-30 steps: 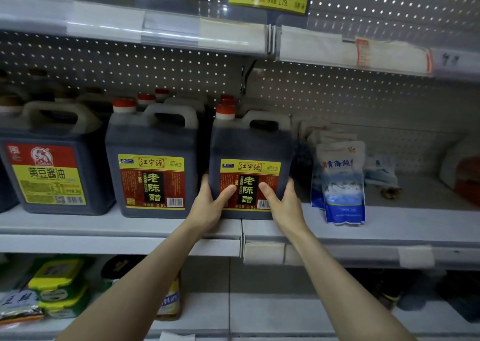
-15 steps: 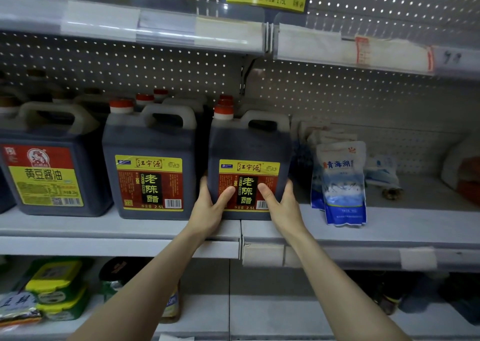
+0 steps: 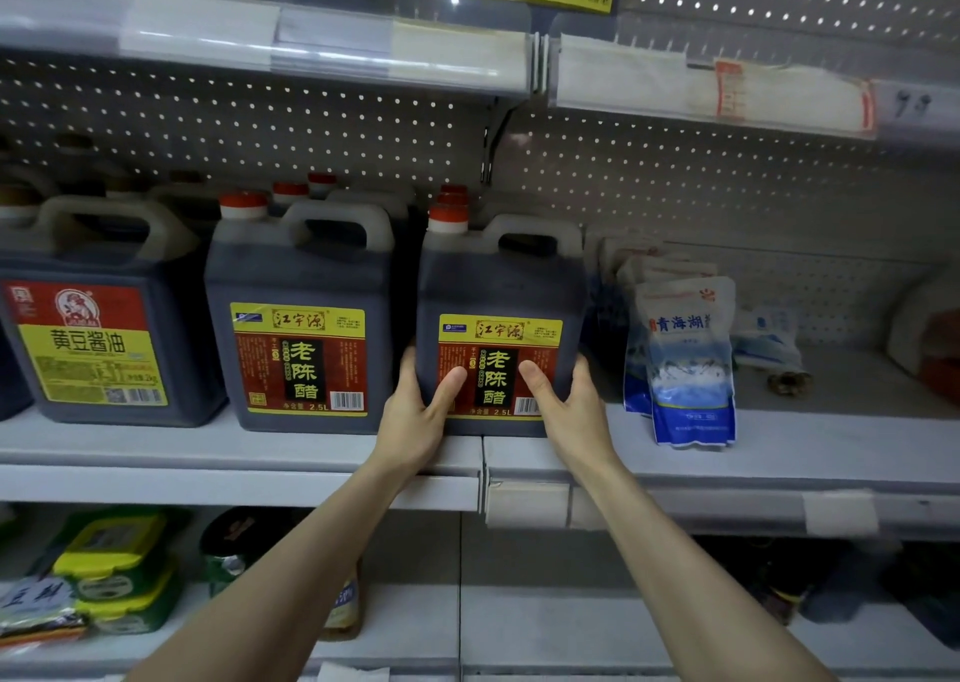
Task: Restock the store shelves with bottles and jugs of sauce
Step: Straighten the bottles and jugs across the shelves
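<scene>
Here, both hands grip a dark-filled vinegar jug upright at the middle shelf front edge: left hand and right hand fingers wrap its lower sides. A matching jug stands just left; salt bags sit near, right.

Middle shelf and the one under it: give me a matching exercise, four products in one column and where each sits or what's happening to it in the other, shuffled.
Column one
1. soy sauce jug
2. right vinegar jug
3. blue and white pouch
4. green tubs

Column two
A. on the lower shelf, at the left
B. far left on the middle shelf
C. gripped low down by the left hand and right hand
D. standing just right of the gripped jug

Pairs: 1-B, 2-C, 3-D, 4-A
</scene>
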Action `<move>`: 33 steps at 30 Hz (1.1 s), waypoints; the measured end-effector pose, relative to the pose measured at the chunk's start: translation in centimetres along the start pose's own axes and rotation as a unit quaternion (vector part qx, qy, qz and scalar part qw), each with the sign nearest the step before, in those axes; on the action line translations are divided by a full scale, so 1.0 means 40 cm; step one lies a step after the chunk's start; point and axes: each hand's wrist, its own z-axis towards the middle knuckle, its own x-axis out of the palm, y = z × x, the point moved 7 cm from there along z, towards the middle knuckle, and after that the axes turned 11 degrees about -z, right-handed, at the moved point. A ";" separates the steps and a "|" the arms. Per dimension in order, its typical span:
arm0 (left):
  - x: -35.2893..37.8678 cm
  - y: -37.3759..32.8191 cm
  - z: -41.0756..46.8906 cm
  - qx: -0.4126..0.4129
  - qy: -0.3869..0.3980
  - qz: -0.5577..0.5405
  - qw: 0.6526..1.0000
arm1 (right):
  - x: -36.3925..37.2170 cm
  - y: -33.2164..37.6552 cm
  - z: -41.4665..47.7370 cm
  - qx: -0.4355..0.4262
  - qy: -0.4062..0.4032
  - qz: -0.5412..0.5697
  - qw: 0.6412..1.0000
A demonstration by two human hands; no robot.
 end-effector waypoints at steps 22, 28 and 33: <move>0.004 -0.001 0.000 -0.022 0.006 -0.016 1.000 | 0.001 0.004 -0.004 0.002 0.002 0.002 1.000; 0.006 -0.007 -0.004 -0.020 0.004 -0.017 1.000 | 0.001 0.003 -0.004 0.006 0.005 0.003 1.000; 0.004 -0.010 -0.003 -0.019 0.005 -0.015 1.000 | 0.001 0.002 -0.005 0.006 0.006 0.010 1.000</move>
